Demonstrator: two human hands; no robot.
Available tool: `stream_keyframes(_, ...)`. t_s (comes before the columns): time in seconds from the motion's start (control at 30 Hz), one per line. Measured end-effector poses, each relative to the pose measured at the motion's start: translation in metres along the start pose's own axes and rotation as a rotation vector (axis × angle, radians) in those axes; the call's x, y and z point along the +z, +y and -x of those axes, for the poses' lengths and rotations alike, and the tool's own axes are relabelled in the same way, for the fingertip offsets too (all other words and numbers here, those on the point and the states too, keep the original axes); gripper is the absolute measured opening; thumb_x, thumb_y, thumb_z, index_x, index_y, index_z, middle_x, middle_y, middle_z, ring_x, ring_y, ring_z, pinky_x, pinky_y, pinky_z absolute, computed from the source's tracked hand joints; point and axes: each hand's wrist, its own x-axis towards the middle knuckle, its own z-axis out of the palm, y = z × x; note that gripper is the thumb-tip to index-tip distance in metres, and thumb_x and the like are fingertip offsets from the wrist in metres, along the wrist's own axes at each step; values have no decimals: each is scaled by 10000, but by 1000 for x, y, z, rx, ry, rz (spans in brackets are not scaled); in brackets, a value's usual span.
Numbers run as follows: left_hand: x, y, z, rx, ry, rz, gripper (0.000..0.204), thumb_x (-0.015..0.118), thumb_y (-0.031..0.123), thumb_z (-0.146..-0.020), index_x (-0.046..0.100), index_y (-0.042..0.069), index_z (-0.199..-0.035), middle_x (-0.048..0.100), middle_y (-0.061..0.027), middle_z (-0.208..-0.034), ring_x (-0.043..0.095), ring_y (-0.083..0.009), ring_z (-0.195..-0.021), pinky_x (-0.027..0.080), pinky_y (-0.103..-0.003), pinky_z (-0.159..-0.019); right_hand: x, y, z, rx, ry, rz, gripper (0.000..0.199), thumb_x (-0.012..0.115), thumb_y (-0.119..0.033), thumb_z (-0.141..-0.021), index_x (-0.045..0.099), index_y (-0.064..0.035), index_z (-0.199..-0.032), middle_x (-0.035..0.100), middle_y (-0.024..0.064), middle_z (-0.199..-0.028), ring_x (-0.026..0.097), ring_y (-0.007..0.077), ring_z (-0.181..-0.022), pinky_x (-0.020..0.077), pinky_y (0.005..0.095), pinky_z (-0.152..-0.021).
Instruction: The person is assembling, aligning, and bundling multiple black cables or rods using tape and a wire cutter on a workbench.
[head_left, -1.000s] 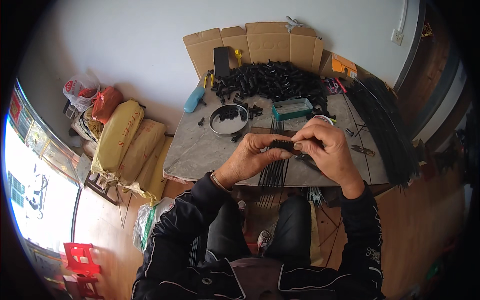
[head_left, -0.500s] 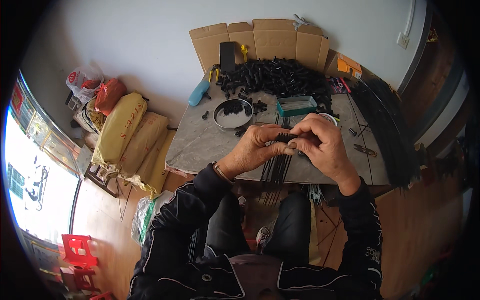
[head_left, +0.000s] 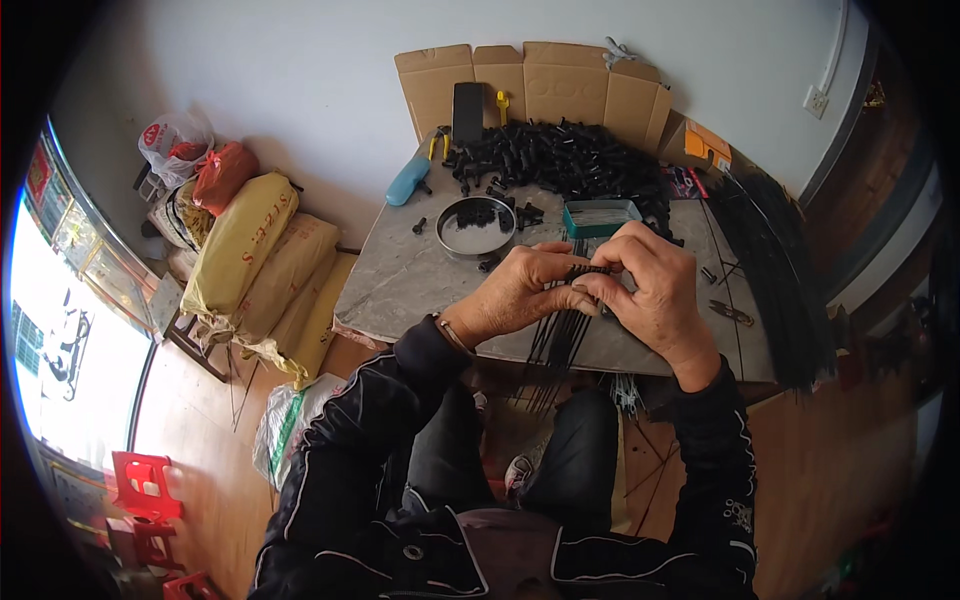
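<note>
Over the near edge of the grey table, my left hand [head_left: 522, 288] pinches a bundle of thin black strips [head_left: 560, 340] between thumb and fingers. The strips' long ends hang down past the table edge, and a ridged dark row shows at their top. My right hand [head_left: 652, 285] is closed, its thumb and fingertips meeting at the right end of that row. The fingers partly cover whatever lies between them. Just beyond my hands are a teal tray [head_left: 570, 222] and a round metal dish [head_left: 441, 240] holding small black pieces [head_left: 477, 213].
A heap of black bolt-like parts [head_left: 560, 155] lies before upright cardboard [head_left: 565, 85]. A blue bottle [head_left: 408, 182] and yellow-handled pliers [head_left: 439, 143] sit left. Long black strips [head_left: 775, 265] overhang the table's right side, near a small hand tool [head_left: 732, 313]. Full sacks [head_left: 245, 240] stand left.
The whole view has shifted slightly, with the table things sitting a little further right. Both hands stay together at the bundle; the right fingers have moved a little along the ridged row.
</note>
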Motion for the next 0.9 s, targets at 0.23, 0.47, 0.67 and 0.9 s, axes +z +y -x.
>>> stream_keyframes(0.23,10,-7,10,-155,-44,45,314,757,189,-800,680,11,-1046,693,-117,-1002,681,-229,-883,529,-310,-785,20,-10,-11,-16,100,79,222,803,-112,-701,632,-41,-824,612,57,-756,615,169,-607,498,289,-546)
stream_keyframes(0.47,53,-53,72,-68,-151,-478,716,701,543,-749,594,-15,-1184,406,-186,-1426,246,-332,-1415,190,-540,-1137,28,-9,-12,-5,30,118,120,740,-44,-779,628,-23,-816,612,61,-728,621,181,-592,475,285,-517)
stream_keyframes(0.67,64,-78,82,21,-227,-517,892,652,647,-731,523,-75,-1239,295,-247,-1490,215,-376,-1422,178,-521,-1149,23,-13,-12,87,-5,36,85,689,-11,-833,610,14,-852,617,79,-756,626,158,-649,488,260,-561)
stream_keyframes(0.9,58,-73,75,-62,-256,-595,1063,654,668,-716,333,-74,-1406,225,-257,-1517,147,-380,-1443,143,-487,-1171,19,-15,-15,191,-73,-13,79,673,-9,-851,605,26,-868,608,68,-795,586,116,-697,466,232,-620)
